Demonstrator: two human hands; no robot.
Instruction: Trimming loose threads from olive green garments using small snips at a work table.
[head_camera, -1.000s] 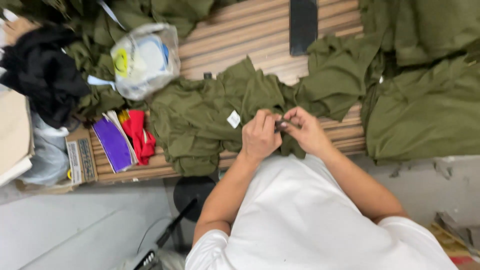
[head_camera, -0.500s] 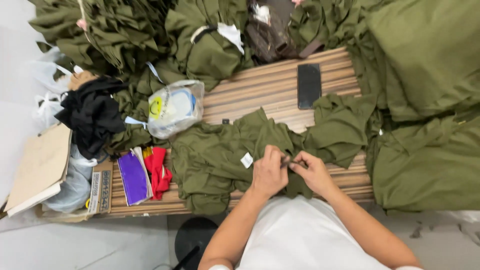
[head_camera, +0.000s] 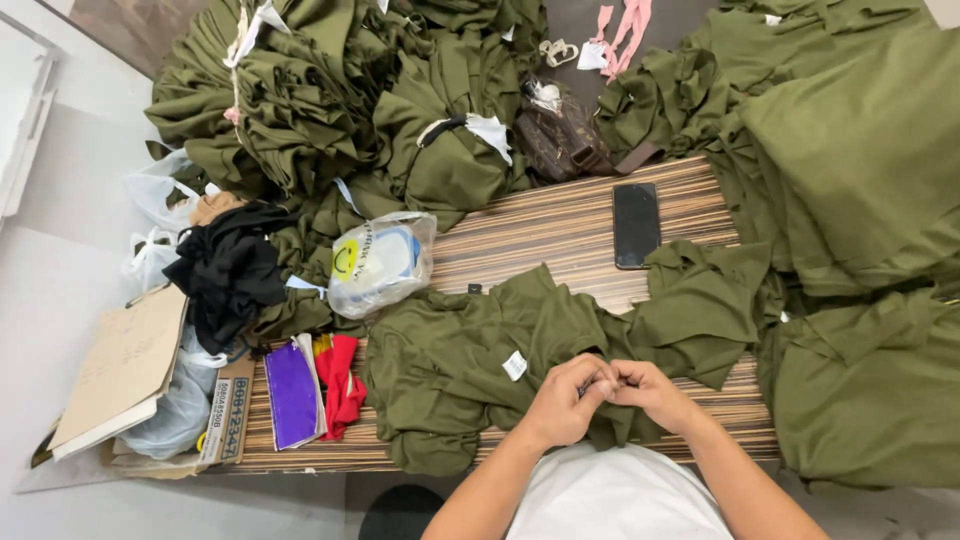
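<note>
On the striped wooden surface (head_camera: 540, 235) ahead of me, a black phone (head_camera: 636, 225) lies flat, and a clear plastic bag (head_camera: 381, 262) of small items sits off to its left. Further left I see a black cloth (head_camera: 230, 272), a red cloth (head_camera: 340, 384) beside a purple pouch (head_camera: 291, 393), and a brown cardboard folder (head_camera: 122, 366) at the edge. A brown patterned bag (head_camera: 560, 135) rests among heaps of olive garments (head_camera: 330, 100) at the back.
</note>
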